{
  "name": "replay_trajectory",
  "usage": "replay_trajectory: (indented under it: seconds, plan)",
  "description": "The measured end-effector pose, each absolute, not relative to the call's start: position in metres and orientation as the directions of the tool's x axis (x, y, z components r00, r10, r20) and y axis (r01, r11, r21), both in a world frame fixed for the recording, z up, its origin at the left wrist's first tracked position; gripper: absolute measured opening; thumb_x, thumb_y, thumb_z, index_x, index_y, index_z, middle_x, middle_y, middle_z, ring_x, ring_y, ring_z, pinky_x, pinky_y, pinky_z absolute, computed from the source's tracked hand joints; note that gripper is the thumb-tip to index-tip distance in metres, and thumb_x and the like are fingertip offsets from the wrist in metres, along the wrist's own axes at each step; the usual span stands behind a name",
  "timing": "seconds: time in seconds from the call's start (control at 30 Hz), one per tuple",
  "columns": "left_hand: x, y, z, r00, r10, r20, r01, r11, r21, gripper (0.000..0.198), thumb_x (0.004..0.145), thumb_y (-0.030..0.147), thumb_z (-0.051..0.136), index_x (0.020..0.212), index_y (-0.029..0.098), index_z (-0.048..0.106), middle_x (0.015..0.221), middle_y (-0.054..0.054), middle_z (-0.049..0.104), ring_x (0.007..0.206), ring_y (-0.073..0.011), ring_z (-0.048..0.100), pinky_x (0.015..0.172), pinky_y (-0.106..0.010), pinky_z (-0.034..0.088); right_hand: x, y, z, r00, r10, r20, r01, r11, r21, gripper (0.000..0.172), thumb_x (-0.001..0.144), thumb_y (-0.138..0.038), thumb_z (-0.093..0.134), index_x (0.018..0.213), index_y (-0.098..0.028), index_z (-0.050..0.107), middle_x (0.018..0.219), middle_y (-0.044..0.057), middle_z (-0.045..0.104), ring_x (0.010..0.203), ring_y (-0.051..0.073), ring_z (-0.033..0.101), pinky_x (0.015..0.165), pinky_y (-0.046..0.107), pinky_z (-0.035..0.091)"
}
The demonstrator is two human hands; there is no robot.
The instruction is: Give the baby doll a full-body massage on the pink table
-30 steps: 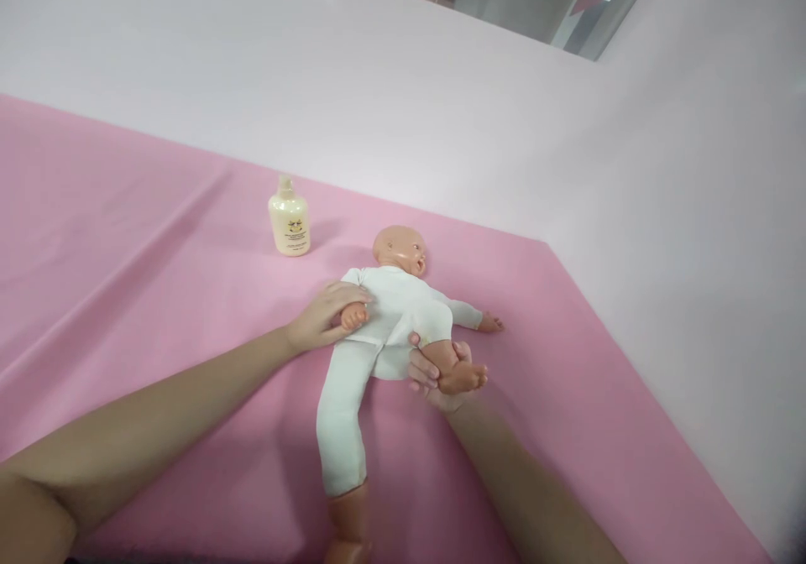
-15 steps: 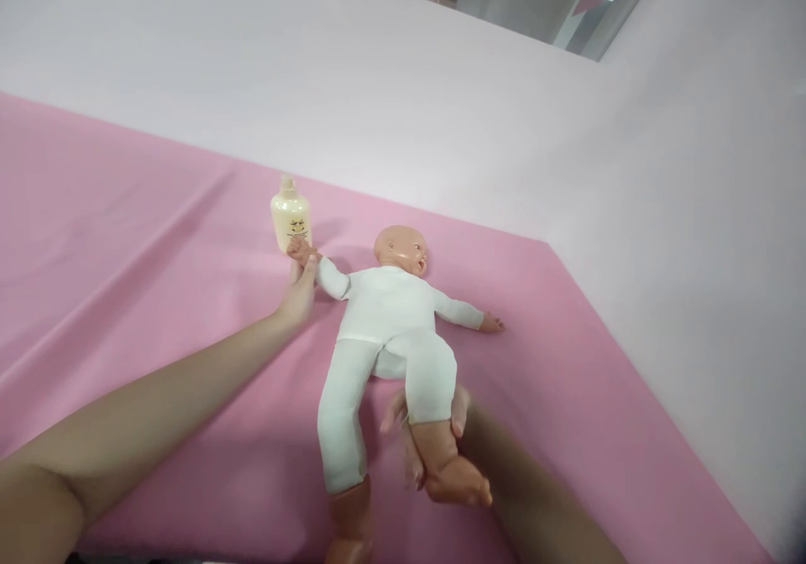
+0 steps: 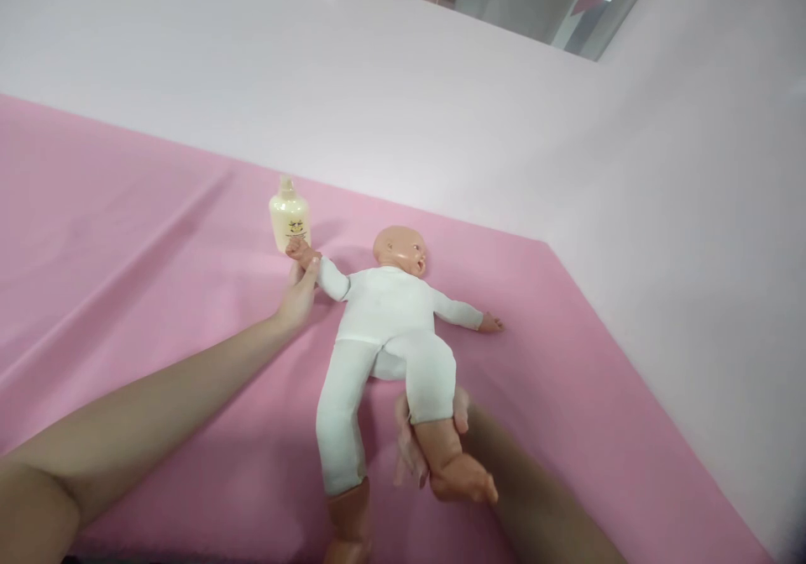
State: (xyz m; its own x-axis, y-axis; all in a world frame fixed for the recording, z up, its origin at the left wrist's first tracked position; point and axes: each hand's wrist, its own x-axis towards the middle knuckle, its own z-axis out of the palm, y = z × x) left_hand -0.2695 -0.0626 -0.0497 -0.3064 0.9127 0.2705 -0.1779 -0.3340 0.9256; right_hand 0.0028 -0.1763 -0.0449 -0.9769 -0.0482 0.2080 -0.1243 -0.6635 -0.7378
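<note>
A baby doll (image 3: 387, 321) in a white suit lies on its back on the pink cloth (image 3: 126, 245), head toward the far wall. My left hand (image 3: 298, 294) grips the doll's right wrist, stretching that arm out toward a cream bottle (image 3: 289, 222). My right hand (image 3: 421, 441) is under the doll's left leg, fingers wrapped around the bare calf, lifting the foot off the cloth. The doll's other arm lies out to the right, and its other leg lies straight toward me.
The cream bottle stands upright just beyond the doll's held hand. White walls (image 3: 693, 211) border the cloth at the back and right. The cloth has long folds at the left.
A second ago the doll's arm and leg were folded in over its body. Both hands have since drawn them outward; over the last half second almost nothing moved.
</note>
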Motion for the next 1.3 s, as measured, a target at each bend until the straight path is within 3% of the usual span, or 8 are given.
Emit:
replay_trajectory:
  seconds: [0.13,0.27,0.37,0.67,0.83,0.93,1.13,1.3]
  plan:
    - [-0.262,-0.085,-0.037,0.105,0.766,0.634,0.205,-0.641,0.740,0.041,0.093,0.050,0.061,0.122,0.020,0.058,0.119,-0.012,0.067,0.115,-0.0273,0.063,0.104,-0.047,0.048,0.003,-0.179,-0.043,-0.823,0.313,0.474,-0.553,-0.634,-0.541,0.054,0.086,-0.066,0.053,0.104,-0.016,0.051,0.076,0.003,0.065,0.072,0.014,0.062,0.087,0.046,0.059]
    - [-0.258,-0.094,-0.030,0.503,0.477,0.720,0.304,-0.878,0.369,0.035,0.095,0.037,0.059,0.127,0.023,0.059,0.123,-0.012,0.069,0.119,-0.0278,0.062,0.104,-0.046,0.045,0.001,-0.170,-0.032,-0.806,0.516,0.290,-0.578,-0.581,-0.574,0.052,0.085,-0.068,0.050,0.099,-0.017,0.048,0.065,-0.003,0.054,0.061,0.010,0.047,0.082,0.040,0.058]
    - [-0.259,-0.093,-0.030,0.518,0.445,0.730,0.317,-0.893,0.319,0.035,0.095,0.034,0.058,0.129,0.024,0.058,0.125,-0.010,0.069,0.120,-0.0274,0.062,0.104,-0.045,0.045,0.002,-0.168,-0.027,-0.792,0.595,0.136,-0.537,-0.574,-0.618,0.055,0.083,-0.071,0.051,0.097,-0.018,0.048,0.062,-0.004,0.050,0.059,0.009,0.043,0.079,0.039,0.058]
    - [-0.259,-0.086,-0.036,0.045,0.812,0.582,0.182,-0.579,0.794,0.033,0.095,0.045,0.059,0.117,0.020,0.055,0.120,-0.012,0.064,0.117,-0.0262,0.061,0.107,-0.048,0.046,0.007,-0.177,-0.047,-0.969,0.227,0.101,-0.222,-0.610,-0.761,0.073,0.068,-0.073,0.071,0.106,-0.012,0.057,0.080,0.008,0.070,0.073,0.018,0.067,0.076,0.034,0.057]
    - [-0.261,-0.071,-0.038,-0.242,0.886,0.395,-0.074,-0.423,0.903,0.042,0.092,0.049,0.062,0.125,0.027,0.049,0.120,-0.009,0.062,0.118,-0.0248,0.060,0.107,-0.048,0.048,-0.005,-0.169,-0.029,-0.958,-0.282,-0.048,0.173,-0.437,-0.883,0.064,0.071,-0.051,0.082,0.114,-0.009,0.059,0.106,0.017,0.071,0.104,0.024,0.072,0.093,0.032,0.056]
    - [-0.264,-0.068,-0.038,-0.307,0.890,0.336,-0.120,-0.387,0.914,0.038,0.090,0.050,0.064,0.120,0.028,0.051,0.118,-0.007,0.062,0.117,-0.0242,0.060,0.106,-0.045,0.049,-0.010,-0.170,-0.017,-0.951,-0.288,-0.112,0.205,-0.317,-0.926,0.057,0.076,-0.048,0.080,0.115,-0.011,0.060,0.111,0.016,0.071,0.108,0.022,0.071,0.095,0.028,0.056]
    - [-0.261,-0.077,-0.036,-0.135,0.828,0.544,0.087,-0.537,0.839,0.039,0.094,0.048,0.060,0.123,0.025,0.050,0.122,-0.010,0.062,0.119,-0.0247,0.060,0.106,-0.047,0.048,-0.012,-0.169,-0.014,-0.957,-0.284,-0.064,0.155,-0.309,-0.938,0.066,0.070,-0.060,0.081,0.112,-0.013,0.061,0.103,0.015,0.071,0.102,0.023,0.074,0.092,0.030,0.058]
    - [-0.259,-0.091,-0.031,0.318,0.625,0.712,0.389,-0.772,0.504,0.032,0.094,0.037,0.056,0.122,0.022,0.058,0.117,-0.012,0.068,0.114,-0.0274,0.063,0.104,-0.049,0.047,-0.008,-0.169,-0.022,-0.984,-0.176,0.003,0.067,-0.393,-0.917,0.070,0.064,-0.075,0.077,0.096,-0.015,0.061,0.086,0.013,0.070,0.083,0.022,0.073,0.083,0.034,0.059]
